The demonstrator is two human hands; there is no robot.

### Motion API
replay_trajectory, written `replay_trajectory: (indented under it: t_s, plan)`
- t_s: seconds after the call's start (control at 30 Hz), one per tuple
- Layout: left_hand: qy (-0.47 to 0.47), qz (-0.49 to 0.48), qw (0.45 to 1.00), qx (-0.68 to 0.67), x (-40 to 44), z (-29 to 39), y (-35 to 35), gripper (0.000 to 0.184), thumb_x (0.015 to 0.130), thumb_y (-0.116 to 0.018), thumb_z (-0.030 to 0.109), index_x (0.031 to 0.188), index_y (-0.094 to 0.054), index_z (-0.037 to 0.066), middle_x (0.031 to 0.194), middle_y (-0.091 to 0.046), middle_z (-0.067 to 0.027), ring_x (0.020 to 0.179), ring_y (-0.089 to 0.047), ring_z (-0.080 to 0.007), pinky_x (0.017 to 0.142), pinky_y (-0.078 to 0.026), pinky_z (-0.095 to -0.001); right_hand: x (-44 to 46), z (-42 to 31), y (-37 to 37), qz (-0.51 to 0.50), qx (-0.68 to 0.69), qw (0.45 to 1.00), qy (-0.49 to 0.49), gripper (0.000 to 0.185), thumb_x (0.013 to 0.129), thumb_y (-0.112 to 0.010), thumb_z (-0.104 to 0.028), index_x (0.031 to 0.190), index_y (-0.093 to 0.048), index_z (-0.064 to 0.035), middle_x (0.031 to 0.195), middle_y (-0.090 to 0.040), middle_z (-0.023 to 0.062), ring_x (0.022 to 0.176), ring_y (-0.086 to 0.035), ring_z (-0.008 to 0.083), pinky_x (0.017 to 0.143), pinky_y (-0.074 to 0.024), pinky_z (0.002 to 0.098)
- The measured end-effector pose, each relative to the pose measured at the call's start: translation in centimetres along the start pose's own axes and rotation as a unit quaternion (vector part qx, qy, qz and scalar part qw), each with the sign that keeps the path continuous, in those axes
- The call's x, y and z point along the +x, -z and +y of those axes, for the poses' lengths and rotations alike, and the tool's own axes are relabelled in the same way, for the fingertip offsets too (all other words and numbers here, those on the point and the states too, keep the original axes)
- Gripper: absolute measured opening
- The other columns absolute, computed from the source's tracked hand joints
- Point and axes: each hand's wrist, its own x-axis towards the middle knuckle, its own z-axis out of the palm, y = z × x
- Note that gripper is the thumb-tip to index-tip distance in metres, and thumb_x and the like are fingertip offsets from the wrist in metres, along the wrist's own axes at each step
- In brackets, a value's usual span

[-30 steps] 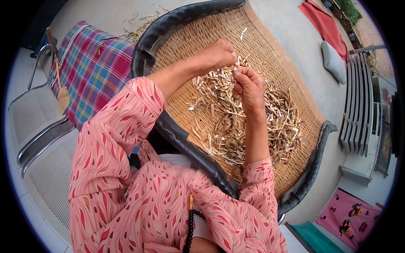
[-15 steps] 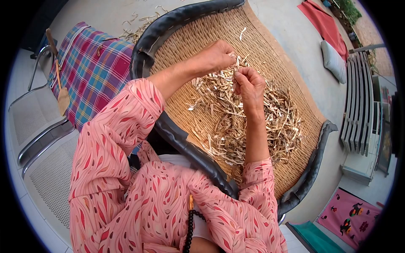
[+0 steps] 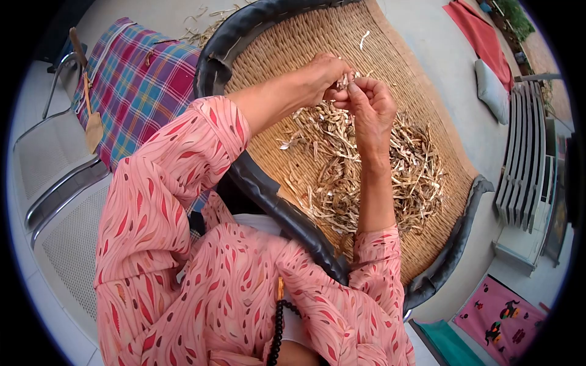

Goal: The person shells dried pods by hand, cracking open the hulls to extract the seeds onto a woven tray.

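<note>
A heap of dry, split bean pods (image 3: 403, 177) lies on a large woven tray (image 3: 274, 55) with a black padded rim. Above the far side of the heap, my left hand (image 3: 329, 74) is closed, with pale bits of dry pod (image 3: 344, 80) showing at its fingertips. My right hand (image 3: 373, 105) meets it from the right, thumb and fingers pinched together at the same pod. The fingers partly hide what lies between the two hands.
Metal mesh chairs (image 3: 58, 146) stand at the left, beside a plaid cloth (image 3: 143, 85) and a wooden paddle (image 3: 93, 131). Stacked grey slats (image 3: 522, 158) and a pale cushion (image 3: 492, 91) are at the right. Loose pods (image 3: 207, 30) lie on the floor beyond the tray.
My hands have come closer together, the right one moving up and over to meet the left. The whole view has shifted slightly.
</note>
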Motion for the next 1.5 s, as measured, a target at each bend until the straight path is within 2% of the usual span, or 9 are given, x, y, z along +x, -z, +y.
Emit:
replay_trajectory:
  t_s: [0.1,0.23,0.37,0.43,0.53,0.63,0.97,1.2,1.5]
  plan:
    - [0.085,-0.024,0.995,-0.053,0.2,-0.1,0.4,0.011,0.08,-0.049,0.005,0.073,-0.054,-0.002,0.068,-0.049,-0.0095,0.05,-0.051,-0.0142,0.039,-0.048,-0.0257,-0.1,0.8,0.1,-0.013,-0.085,0.996,0.034,0.006,0.088,-0.052,-0.001,0.086,-0.055,0.0041,0.069,-0.062,0.0089,0.06,-0.061,0.011,0.053,-0.0517,0.0207]
    - [0.027,-0.191,0.975,0.112,2.3,-1.2,2.0,0.009,0.078,-0.048,0.001,0.076,-0.054,-0.005,0.062,-0.051,-0.0119,0.044,-0.049,-0.013,0.032,-0.039,-0.0242,-0.5,0.0,-0.7,-0.009,-0.135,0.987,0.085,0.005,0.088,-0.053,-0.002,0.089,-0.055,0.0028,0.068,-0.062,0.0064,0.059,-0.061,0.0088,0.049,-0.0499,0.0197]
    - [0.131,-0.046,0.989,-0.046,1.2,0.1,0.5,0.011,0.083,-0.047,0.004,0.082,-0.055,-0.004,0.062,-0.053,-0.0074,0.045,-0.048,-0.0086,0.031,-0.034,-0.0204,-0.8,-1.0,-1.0,0.082,-0.101,0.988,0.085,0.006,0.087,-0.056,-0.005,0.087,-0.055,0.001,0.063,-0.059,0.004,0.05,-0.052,0.0061,0.043,-0.0429,0.017]
    - [0.076,0.002,0.996,-0.041,0.4,1.0,0.2,0.013,0.086,-0.048,0.006,0.085,-0.056,-0.004,0.063,-0.054,-0.0056,0.046,-0.046,-0.0054,0.032,-0.032,-0.0178,-1.1,0.5,0.7,0.038,-0.21,0.976,0.04,0.013,0.086,-0.059,-0.01,0.076,-0.056,-0.001,0.059,-0.056,0.0027,0.049,-0.05,0.0075,0.043,-0.0412,0.0193]
    - [0.034,-0.036,0.999,-0.014,-0.1,1.8,0.6,0.014,0.086,-0.047,0.005,0.091,-0.055,-0.005,0.064,-0.053,-0.0052,0.047,-0.044,-0.0042,0.032,-0.031,-0.0164,-3.2,2.5,1.4,-0.208,-0.473,0.85,-0.097,0.023,0.082,-0.065,-0.018,0.066,-0.056,-0.0036,0.054,-0.052,0.0028,0.05,-0.051,0.0129,0.043,-0.0407,0.028]
    - [0.031,-0.06,0.998,0.013,-0.3,2.1,0.6,0.02,0.085,-0.044,0.001,0.102,-0.053,-0.005,0.066,-0.052,-0.0055,0.048,-0.041,-0.0038,0.032,-0.029,-0.0153,-4.7,3.7,0.3,-0.268,-0.598,0.752,-0.073,0.022,0.079,-0.065,-0.016,0.067,-0.056,0.0004,0.059,-0.056,0.014,0.051,-0.052,0.022,0.049,-0.0418,0.037]
    - [0.012,-0.06,0.998,0.03,-0.5,2.2,0.4,0.015,0.087,-0.041,0.003,0.099,-0.049,-0.002,0.066,-0.049,-0.0038,0.046,-0.039,-0.003,0.031,-0.028,-0.0154,-3.9,4.6,1.0,-0.185,-0.415,0.89,0.024,0.001,0.076,-0.054,0.0,0.075,-0.054,0.0007,0.064,-0.059,0.0194,0.053,-0.058,0.0291,0.049,-0.0443,0.0398]
    - [-0.019,-0.066,0.993,0.093,-0.2,1.9,0.8,0.01,0.087,-0.048,0.007,0.092,-0.051,-0.002,0.064,-0.049,-0.0021,0.045,-0.038,-0.0029,0.032,-0.027,-0.0163,-5.2,6.7,-0.6,-0.27,-0.565,0.77,0.124,0.011,0.072,-0.057,0.001,0.08,-0.051,-0.0019,0.079,-0.055,0.0179,0.061,-0.058,0.0331,0.052,-0.0453,0.0422]
    - [-0.082,-0.099,0.972,0.195,-1.6,2.3,0.1,0.015,0.079,-0.047,-0.002,0.091,-0.055,-0.003,0.064,-0.056,-0.0063,0.043,-0.04,-0.0051,0.035,-0.027,-0.0201,-1.8,1.4,2.8,-0.066,-0.342,0.933,0.087,0.008,0.08,-0.056,0.003,0.081,-0.049,-0.0004,0.063,-0.055,0.0109,0.055,-0.054,0.0172,0.048,-0.0435,0.0309]
